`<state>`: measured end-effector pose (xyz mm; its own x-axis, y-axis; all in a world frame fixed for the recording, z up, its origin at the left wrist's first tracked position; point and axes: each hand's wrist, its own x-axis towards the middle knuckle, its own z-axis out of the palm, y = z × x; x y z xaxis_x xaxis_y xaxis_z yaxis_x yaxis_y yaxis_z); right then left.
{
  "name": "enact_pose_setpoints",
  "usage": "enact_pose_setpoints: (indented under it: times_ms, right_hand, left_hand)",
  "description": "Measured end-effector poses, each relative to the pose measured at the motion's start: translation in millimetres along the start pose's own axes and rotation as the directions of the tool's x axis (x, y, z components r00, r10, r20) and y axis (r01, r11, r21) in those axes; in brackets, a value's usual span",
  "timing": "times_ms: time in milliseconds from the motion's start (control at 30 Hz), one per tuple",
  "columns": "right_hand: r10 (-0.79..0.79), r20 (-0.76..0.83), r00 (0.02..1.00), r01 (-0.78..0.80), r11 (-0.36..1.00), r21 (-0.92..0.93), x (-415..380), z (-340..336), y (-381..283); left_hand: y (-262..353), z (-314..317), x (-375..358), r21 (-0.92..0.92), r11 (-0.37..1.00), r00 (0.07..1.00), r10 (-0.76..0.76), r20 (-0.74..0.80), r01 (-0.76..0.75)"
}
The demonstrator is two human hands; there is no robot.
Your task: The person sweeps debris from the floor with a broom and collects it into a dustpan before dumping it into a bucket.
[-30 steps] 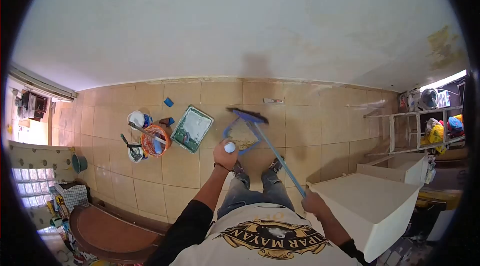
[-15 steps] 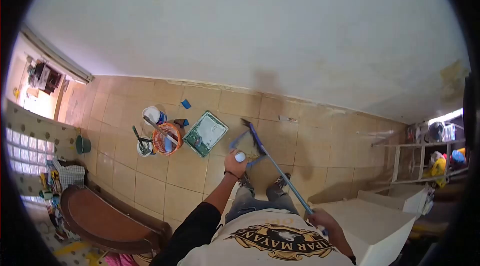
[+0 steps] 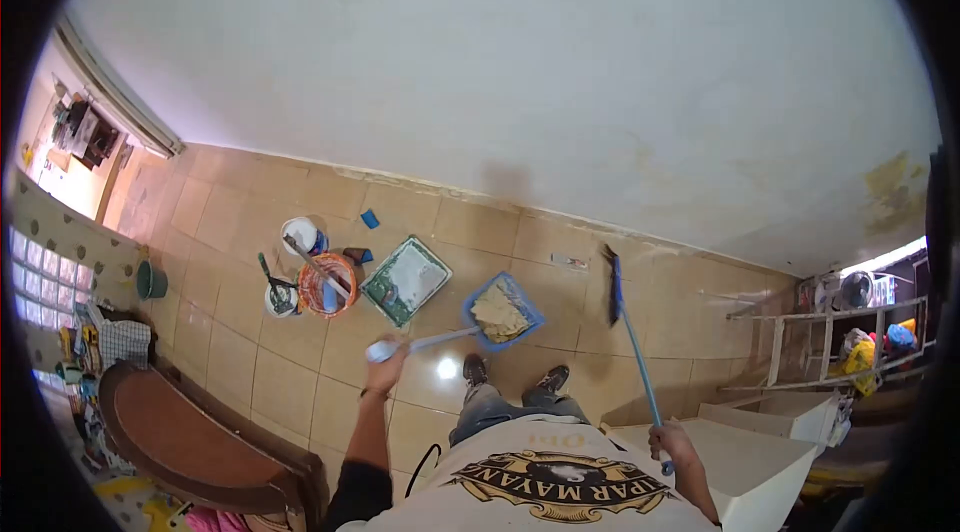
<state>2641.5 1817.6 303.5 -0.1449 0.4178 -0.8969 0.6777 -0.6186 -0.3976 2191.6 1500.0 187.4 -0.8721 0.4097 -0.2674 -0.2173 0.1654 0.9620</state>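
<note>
My left hand is wrapped round the handle end of a long-handled blue dustpan. Pale, crumbled debris lies in its pan, which rests on the tiles in front of my feet. Off to the right, my right hand is closed on the blue pole of a broom. Its dark-bristled head is by the wall side of the floor, apart from the dustpan. Left of the dustpan lies a green-edged paint tray smeared with white.
An orange bucket holding a roller stands beside white paint pots. A blue piece and a flat scraper-like object lie near the wall. A brown table is at left, a ladder at right.
The broom head has swung right, away from the dustpan. My left hand has moved left, tilting the dustpan handle sideways, and the pan with its debris now shows fully.
</note>
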Motion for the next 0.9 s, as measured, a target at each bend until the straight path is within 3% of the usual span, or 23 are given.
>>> enact_pose_setpoints:
  times_ms: [33, 100, 133, 167, 200, 233, 267, 300, 367, 467, 533, 667, 767, 833, 867, 900]
  right_hand:
    - [0.035, -0.023, 0.999, -0.034, 0.997, 0.076, 9.8, -1.3, 0.5]
    - [0.115, -0.04, 0.993, -0.104, 0.97, 0.218, 38.1, -14.5, 5.4]
    - [0.103, -0.022, 0.994, -0.097, 0.976, 0.195, 39.1, -16.3, 3.3]
    - [0.068, -0.06, 0.996, -0.063, 0.995, 0.074, 33.2, -19.6, -1.8]
    - [0.022, -0.084, 0.996, -0.027, 0.998, -0.058, 28.5, -20.7, -9.0]
    - [-0.039, -0.04, 0.998, 0.031, 0.984, -0.175, 36.1, -32.1, -4.8]
    - [-0.099, 0.004, 0.995, 0.096, 0.954, -0.285, 43.6, -43.5, -0.6]
    - [-0.117, 0.039, 0.992, 0.123, 0.928, -0.351, 47.8, -51.9, -5.1]
    - [-0.107, 0.104, 0.989, 0.139, 0.916, -0.377, 50.5, -42.9, -36.6]
    - [-0.131, 0.218, 0.967, 0.206, 0.905, -0.372, 43.2, -23.7, -85.9]
    - [-0.174, 0.316, 0.933, 0.284, 0.895, -0.344, 35.2, -4.9, -118.9]
    - [-0.343, 0.501, 0.795, 0.499, 0.839, -0.218, 19.1, 27.8, -193.6]
    - [-0.47, 0.465, 0.75, 0.582, 0.804, -0.126, -1.6, 85.3, -257.0]
    - [-0.534, 0.669, 0.517, 0.702, 0.712, 0.025, -40.7, 138.6, -294.9]
    - [-0.521, 0.689, 0.503, 0.71, 0.704, 0.015, -55.2, 162.5, -304.2]
    - [-0.597, 0.706, 0.38, 0.789, 0.608, 0.089, -68.8, 186.3, -311.0]
  left_hand:
    - [1.3, 17.6, 10.7, 0.09, 0.996, 0.999, -0.023, 0.038, 0.019]
    - [-47.2, 44.7, 36.7, -0.111, 0.991, 0.995, 0.084, 0.054, -0.077]
    - [-48.1, 50.7, 40.8, -0.07, 0.99, 0.988, 0.131, 0.082, -0.125]
    - [-75.7, 50.3, 46.0, 0.091, 0.994, 0.999, 0.053, 0.012, -0.054]
    - [-52.2, 57.1, 38.4, -0.09, 0.992, 0.994, 0.089, 0.061, -0.084]
    - [-85.5, 53.1, 42.3, 0.127, 0.984, 0.992, 0.127, -0.018, -0.124]
    - [-32.3, 54.8, 25.7, -0.012, 0.999, 0.998, 0.05, -0.049, -0.051]
    - [-36.5, 49.3, 24.8, 0.037, 0.995, 0.995, 0.092, -0.049, -0.09]
    - [-42.3, 38.0, 19.9, 0.081, 0.988, 0.986, 0.137, -0.098, -0.129]
    - [-30.4, 27.1, -12.1, 0.048, 0.997, 0.975, 0.062, -0.211, -0.054]
    - [-2.5, 12.2, -39.1, -0.073, 0.992, 0.937, 0.069, -0.342, -0.099]
    - [32.2, -21.8, -80.8, -0.046, 0.994, 0.848, 0.065, -0.526, -0.104]
    - [75.2, -60.8, -103.8, -0.021, 0.999, 0.743, 0.023, -0.669, -0.05]
    - [98.9, -102.8, -119.8, -0.029, 0.997, 0.675, 0.022, -0.738, -0.065]
    - [105.9, -127.6, -127.9, -0.044, 0.996, 0.638, 0.02, -0.77, -0.083]
    - [122.9, -150.3, -138.2, -0.046, 0.997, 0.613, 0.003, -0.79, -0.064]
